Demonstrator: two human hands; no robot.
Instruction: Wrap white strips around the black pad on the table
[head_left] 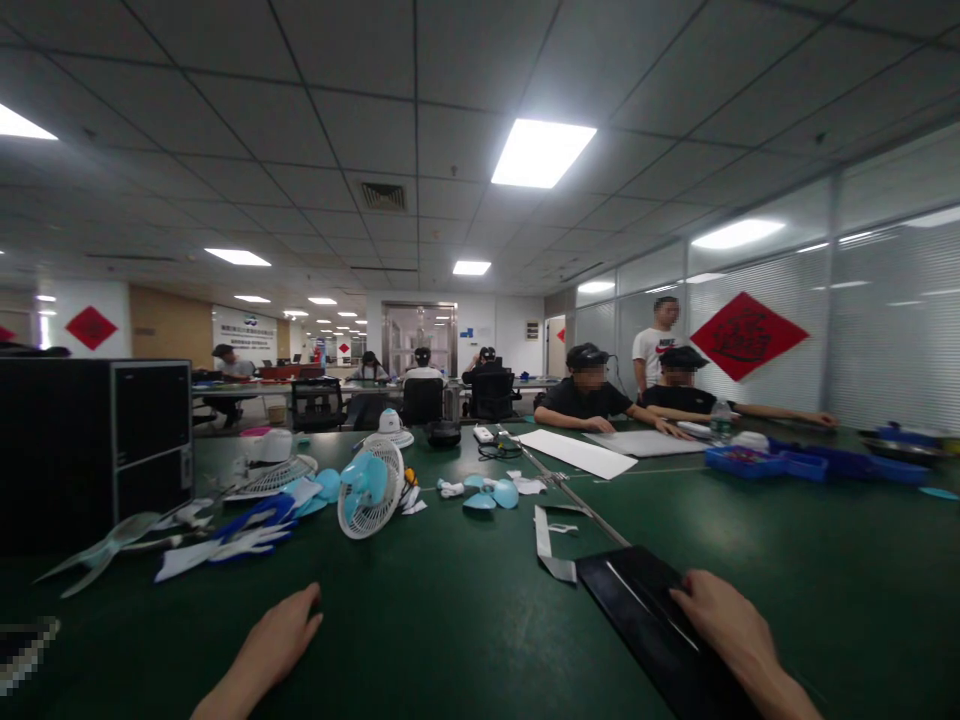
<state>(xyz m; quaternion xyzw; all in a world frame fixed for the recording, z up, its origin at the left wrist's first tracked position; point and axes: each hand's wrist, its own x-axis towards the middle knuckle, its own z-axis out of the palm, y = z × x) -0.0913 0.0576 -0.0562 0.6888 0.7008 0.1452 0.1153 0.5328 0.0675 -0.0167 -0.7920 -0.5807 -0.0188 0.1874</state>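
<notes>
My left hand [281, 632] is low over the green table [450, 640], left of centre. It holds nothing; its thumb is apart from the loosely bent fingers. At the right, my right hand [724, 612] grips the right edge of a glossy black flat panel [637, 600], its fingertips partly hidden. The panel slants toward me and runs out of the bottom of the view. A bent white strip [551, 550] lies by the panel's far left corner. From that far end a thin metal rod [581, 500] stretches away across the table.
Fan parts lie ahead: a white fan grille with a light-blue motor cover [367, 485], light-blue blades [491, 492]. Blue-and-white gloves [232, 540] and a black computer case [150, 430] are left. White boards [577, 453], blue trays [750, 462] and two seated co-workers [589, 400] are far right.
</notes>
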